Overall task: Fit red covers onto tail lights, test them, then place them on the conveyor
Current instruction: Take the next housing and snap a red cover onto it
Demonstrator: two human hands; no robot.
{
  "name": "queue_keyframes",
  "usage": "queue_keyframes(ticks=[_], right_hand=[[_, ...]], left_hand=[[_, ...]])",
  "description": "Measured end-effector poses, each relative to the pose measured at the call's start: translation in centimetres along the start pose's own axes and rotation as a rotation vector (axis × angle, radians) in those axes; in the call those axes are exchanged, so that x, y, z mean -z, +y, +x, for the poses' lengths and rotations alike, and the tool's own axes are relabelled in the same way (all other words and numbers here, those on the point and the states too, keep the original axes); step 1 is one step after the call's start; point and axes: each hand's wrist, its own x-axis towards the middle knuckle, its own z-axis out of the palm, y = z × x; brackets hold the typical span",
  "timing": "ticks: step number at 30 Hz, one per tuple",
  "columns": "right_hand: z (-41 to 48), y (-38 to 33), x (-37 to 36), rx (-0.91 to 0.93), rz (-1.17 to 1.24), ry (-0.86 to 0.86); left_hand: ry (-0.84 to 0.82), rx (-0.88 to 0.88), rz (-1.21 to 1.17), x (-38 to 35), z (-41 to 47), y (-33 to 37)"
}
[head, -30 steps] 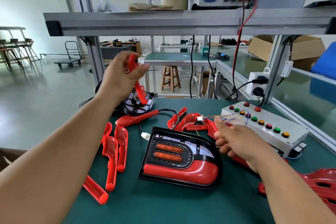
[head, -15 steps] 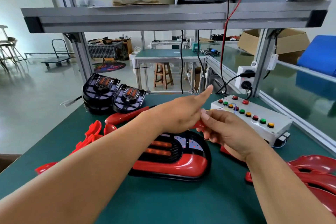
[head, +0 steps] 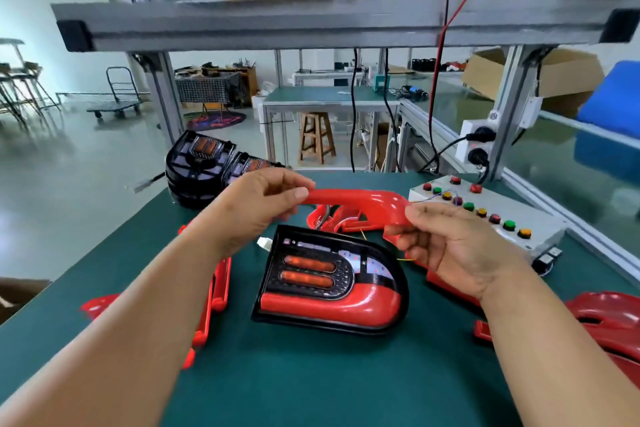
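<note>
- I see the glossy red curved plastic cover (head: 360,199) held in the air between both hands, above and just behind the black-framed tail light with two orange strips (head: 330,279) lying flat on the green bench mat (head: 311,374).
- The cover's long axis runs left to right, its bend at the right end turning down toward me.
- My left hand (head: 256,211) pinches the straight left end, thumb on the near face, fingers closed over the top. My right hand (head: 453,246) pinches the bent end, fingers curled round it and closed; both grips are on the cover and nothing else.
- The tail light sits below the cover and nearer to me, between my forearms, apart from it. Its lower red section looks already fitted; the upper curved band looks bare.
- In my judgement the move turns on lowering the cover toward me and matching its bend to the lamp's rounded right side.
- The grey button box (head: 491,218) lies just right of my right hand.
</note>
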Motion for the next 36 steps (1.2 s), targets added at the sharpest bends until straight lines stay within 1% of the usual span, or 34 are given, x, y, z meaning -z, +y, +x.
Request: queue_keyframes(ticks=[3, 6, 9, 11, 13, 15, 18, 22, 27, 32, 36], right_hand=[[-0.2, 0.2, -0.1, -0.067, -0.251, -0.01], [-0.2, 0.8, -0.1, -0.111, -0.522, -0.027], [0.0, 1.0, 0.4, -0.131, -0.625, -0.035], [-0.1, 0.9, 0.5, -0.132, -0.678, -0.03], [-0.2, 0.8, 0.3, -0.118, -0.708, -0.026], [-0.3, 0.8, 0.2, -0.117, -0.737, -0.023], [-0.3, 0.8, 0.3, -0.116, -0.794, -0.033], [-0.2, 0.7, 0.4, -0.126, -0.888, -0.019], [-0.4, 0.8, 0.3, -0.105, -0.979, -0.024], [-0.2, 1.1, 0.3, -0.097, -1.022, -0.017], [0.0, 1.3, 0.4, -0.082, -1.025, -0.004]], left_hand=[[0.036, 0.007, 0.016, -0.2, -0.7, -0.8], [0.072, 0.033, 0.11, -0.6, -1.0, -1.5], [0.086, -0.046, 0.339, -1.0, -1.2, -1.9], [0.108, -0.135, 0.478, -1.0, -1.1, -1.8], [0.133, -0.212, 0.562, -1.1, -1.0, -1.7], [0.139, -0.248, 0.596, -1.1, -1.1, -1.8], [0.123, -0.256, 0.619, -1.0, -1.1, -2.0], [0.051, -0.222, 0.675, -1.0, -1.0, -2.0], [0.023, -0.188, 0.689, -0.9, -1.1, -2.4], [0.016, -0.091, 0.601, -1.0, -1.5, -3.3], [-0.033, 0.046, 0.435, -1.9, -1.9, -3.9]])
